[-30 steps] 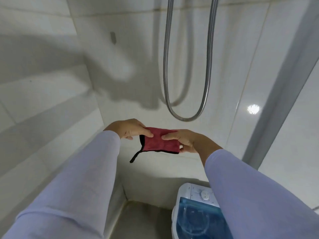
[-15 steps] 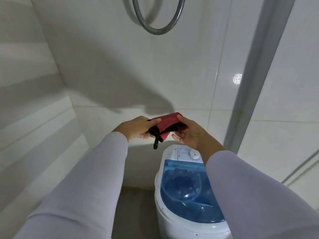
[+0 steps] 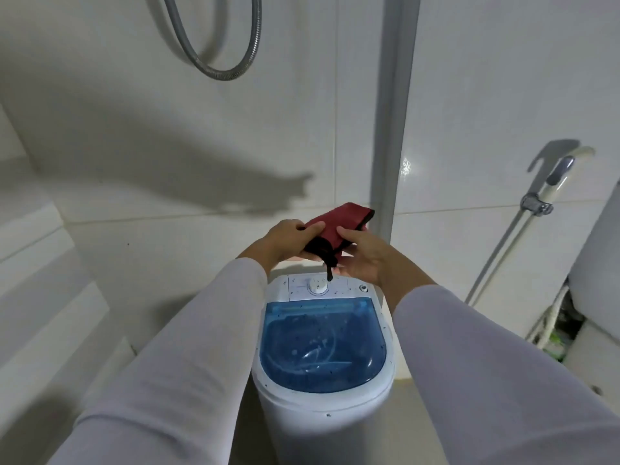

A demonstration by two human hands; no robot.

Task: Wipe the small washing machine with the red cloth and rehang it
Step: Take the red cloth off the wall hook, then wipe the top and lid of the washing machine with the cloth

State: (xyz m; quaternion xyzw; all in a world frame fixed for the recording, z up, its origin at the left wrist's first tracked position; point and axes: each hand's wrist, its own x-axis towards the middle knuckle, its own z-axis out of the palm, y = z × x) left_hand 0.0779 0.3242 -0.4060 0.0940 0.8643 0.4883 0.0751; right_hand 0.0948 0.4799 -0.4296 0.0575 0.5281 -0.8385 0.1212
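The red cloth (image 3: 339, 223), folded and edged in black, is held in the air between both hands, and its black loop dangles just above the dial. My left hand (image 3: 288, 238) grips its left side. My right hand (image 3: 364, 256) holds its right side from below with the thumb on top. Directly beneath stands the small white washing machine (image 3: 322, 417) with a translucent blue lid (image 3: 322, 344) and a white control panel with a dial (image 3: 317, 286). Dark specks dot the lid and body.
White tiled walls enclose the corner. A metal shower hose (image 3: 218, 70) loops above. A grey vertical pipe (image 3: 392, 129) runs down behind the machine. A bidet sprayer (image 3: 553, 182) hangs at the right beside a white toilet tank (image 3: 600, 263).
The view has tilted down and the hands with the cloth have lowered from wall height to just above the machine's control panel. The cloth is more bunched than a second ago.
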